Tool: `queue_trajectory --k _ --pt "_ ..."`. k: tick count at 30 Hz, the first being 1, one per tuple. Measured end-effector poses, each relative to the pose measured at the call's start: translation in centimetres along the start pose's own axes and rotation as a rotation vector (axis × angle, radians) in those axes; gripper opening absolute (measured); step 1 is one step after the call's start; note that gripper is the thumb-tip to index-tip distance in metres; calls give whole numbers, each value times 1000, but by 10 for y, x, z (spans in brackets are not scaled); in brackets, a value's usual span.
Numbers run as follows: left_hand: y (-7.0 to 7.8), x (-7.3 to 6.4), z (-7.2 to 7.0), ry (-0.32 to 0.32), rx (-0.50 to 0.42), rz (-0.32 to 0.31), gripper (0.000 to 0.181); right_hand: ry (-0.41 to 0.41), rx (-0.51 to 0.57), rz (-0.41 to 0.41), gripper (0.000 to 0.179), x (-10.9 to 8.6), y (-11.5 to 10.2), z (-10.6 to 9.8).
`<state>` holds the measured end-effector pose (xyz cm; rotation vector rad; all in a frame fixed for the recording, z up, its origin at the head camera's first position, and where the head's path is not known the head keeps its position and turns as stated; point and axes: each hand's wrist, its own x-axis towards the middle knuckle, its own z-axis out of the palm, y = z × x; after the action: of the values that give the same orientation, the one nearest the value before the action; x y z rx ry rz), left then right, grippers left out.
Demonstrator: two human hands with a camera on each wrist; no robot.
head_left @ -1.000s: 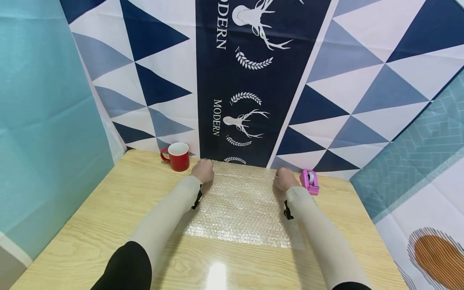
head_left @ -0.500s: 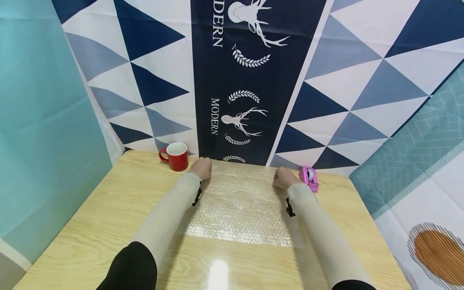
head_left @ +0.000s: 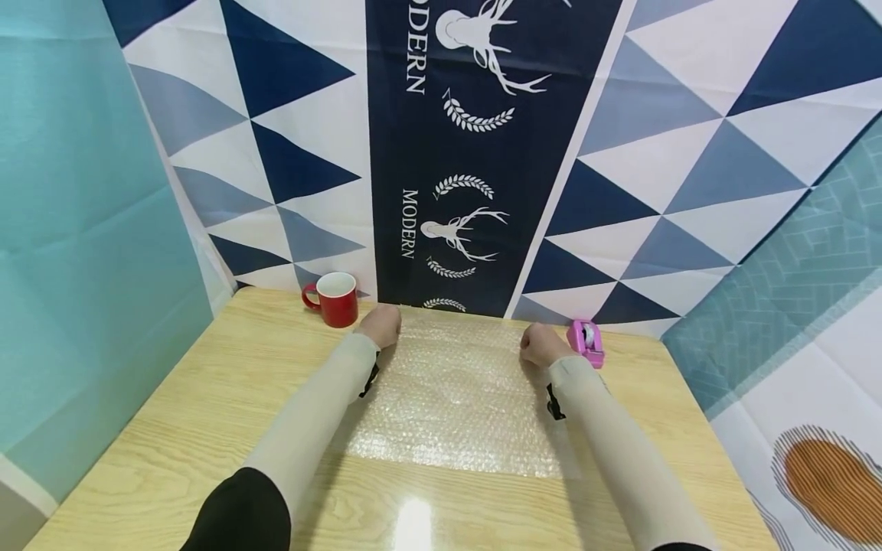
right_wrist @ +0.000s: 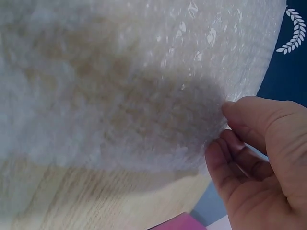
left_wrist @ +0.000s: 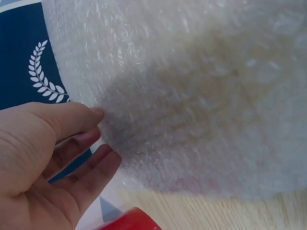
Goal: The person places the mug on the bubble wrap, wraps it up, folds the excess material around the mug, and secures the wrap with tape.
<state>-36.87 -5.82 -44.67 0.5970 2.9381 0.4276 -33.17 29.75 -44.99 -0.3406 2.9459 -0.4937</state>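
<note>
A sheet of clear bubble wrap (head_left: 462, 390) lies spread over the middle of the wooden table, its far edge near the patterned wall. At its far left corner my left hand (head_left: 381, 325) pinches the edge; in the left wrist view the thumb and curled fingers of this hand (left_wrist: 62, 153) meet at the wrap's border. My right hand (head_left: 542, 344) holds the far right corner the same way, and the right wrist view has the thumb and fingertips of that hand (right_wrist: 261, 153) at the plastic sheet's edge.
Just left of my left hand stands a red mug (head_left: 338, 301), its handle pointing left. A pink tape dispenser (head_left: 586, 343) sits beside my right hand. The table (head_left: 200, 398) ends at a cloth-covered wall (head_left: 475, 153) printed with triangles and deer heads.
</note>
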Motion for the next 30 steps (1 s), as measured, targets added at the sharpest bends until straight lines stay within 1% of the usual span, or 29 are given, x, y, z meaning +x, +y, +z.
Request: queue_trajectory --k 4,6,10,13,20,24,30 --pt "-2 -4 0 13 -11 14 11 35 -8 -59 5 -3 1 3" --pt "-1 -7 -2 11 -20 23 10 41 -10 -73 4 -6 2 3" --pt "-1 -14 -5 -6 -49 35 10 4 7 -29 5 -13 0 1" --pt "-2 -18 -5 -17 -77 34 12 -14 18 3 6 -17 -1 1" --pt "-3 -22 -1 -36 -98 44 12 -14 39 13 9 -25 0 3" --pt "-4 -24 -1 -62 -108 33 11 -17 58 21 10 -29 -2 4" --pt "-7 -31 -2 -85 -136 31 10 -25 79 42 8 -33 -4 7"
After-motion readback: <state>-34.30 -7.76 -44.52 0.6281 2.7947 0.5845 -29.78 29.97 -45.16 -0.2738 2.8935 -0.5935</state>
